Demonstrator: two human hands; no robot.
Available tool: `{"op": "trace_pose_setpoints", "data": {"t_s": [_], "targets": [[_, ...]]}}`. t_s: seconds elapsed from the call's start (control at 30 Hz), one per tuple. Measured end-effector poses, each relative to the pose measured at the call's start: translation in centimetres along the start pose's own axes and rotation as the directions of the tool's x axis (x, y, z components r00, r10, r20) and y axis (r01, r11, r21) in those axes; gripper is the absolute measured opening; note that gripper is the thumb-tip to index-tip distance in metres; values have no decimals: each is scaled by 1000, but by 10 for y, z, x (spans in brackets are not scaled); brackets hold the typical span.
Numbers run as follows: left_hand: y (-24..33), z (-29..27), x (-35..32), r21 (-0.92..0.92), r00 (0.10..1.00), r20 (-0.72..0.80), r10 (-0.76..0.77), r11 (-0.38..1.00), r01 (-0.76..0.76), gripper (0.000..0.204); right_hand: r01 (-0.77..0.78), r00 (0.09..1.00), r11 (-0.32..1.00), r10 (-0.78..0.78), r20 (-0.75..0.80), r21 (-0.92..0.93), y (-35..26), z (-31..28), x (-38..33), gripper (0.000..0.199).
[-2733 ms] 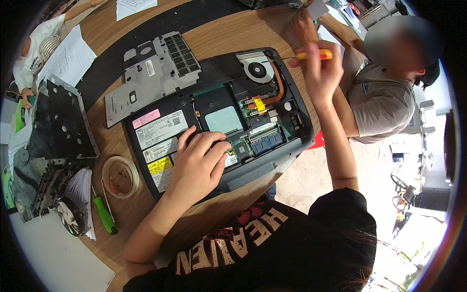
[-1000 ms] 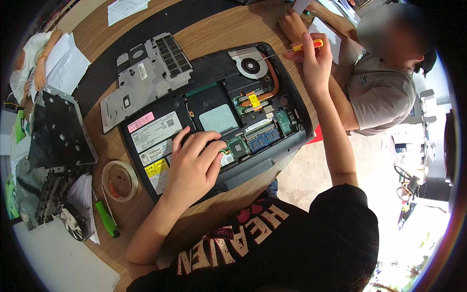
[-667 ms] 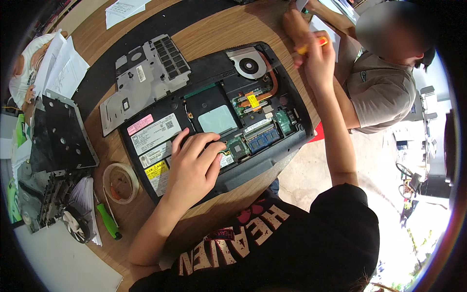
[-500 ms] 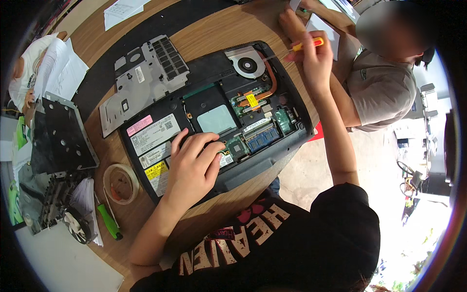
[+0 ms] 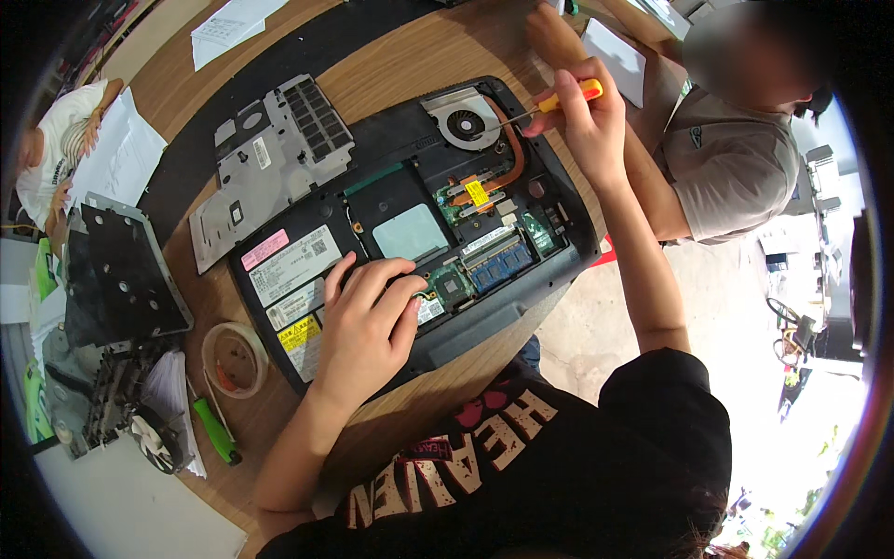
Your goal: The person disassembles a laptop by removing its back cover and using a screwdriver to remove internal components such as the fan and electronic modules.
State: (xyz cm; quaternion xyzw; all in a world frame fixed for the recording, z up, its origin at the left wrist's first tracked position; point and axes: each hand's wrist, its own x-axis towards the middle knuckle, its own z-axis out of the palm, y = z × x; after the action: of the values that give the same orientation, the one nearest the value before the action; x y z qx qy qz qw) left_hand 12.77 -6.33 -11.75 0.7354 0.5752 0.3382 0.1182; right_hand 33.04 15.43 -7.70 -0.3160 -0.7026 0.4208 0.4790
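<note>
Laptop, steadied under a spread left hand
Screwdriver is gripped in the right hand; likely stiff, heavy casing (fragile-looking boards) is best held by its rim.

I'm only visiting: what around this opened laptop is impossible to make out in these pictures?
All in the head view:
Laptop: its other face is hidden, turned toward the table.
Left hand: it covers whatever lies beneath it on the laptop.
Screwdriver: its tip, beside the fan, is too small to tell whether it touches anything.
Papers: cut off by the upper edge.
</note>
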Motion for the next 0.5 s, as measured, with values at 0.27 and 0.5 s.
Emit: {"op": "trace_pose_setpoints", "data": {"t_s": [0.27,0.5], "targets": [[0,-1,1,9,1000,8,-4,1000,4,14,85,996,992,-88,-27,-95,-16,6,-7,12],[2,-1,1,-15,1000,7,-28,999,29,14,33,998,970,-21,-53,240,-33,12,-32,15]]}}
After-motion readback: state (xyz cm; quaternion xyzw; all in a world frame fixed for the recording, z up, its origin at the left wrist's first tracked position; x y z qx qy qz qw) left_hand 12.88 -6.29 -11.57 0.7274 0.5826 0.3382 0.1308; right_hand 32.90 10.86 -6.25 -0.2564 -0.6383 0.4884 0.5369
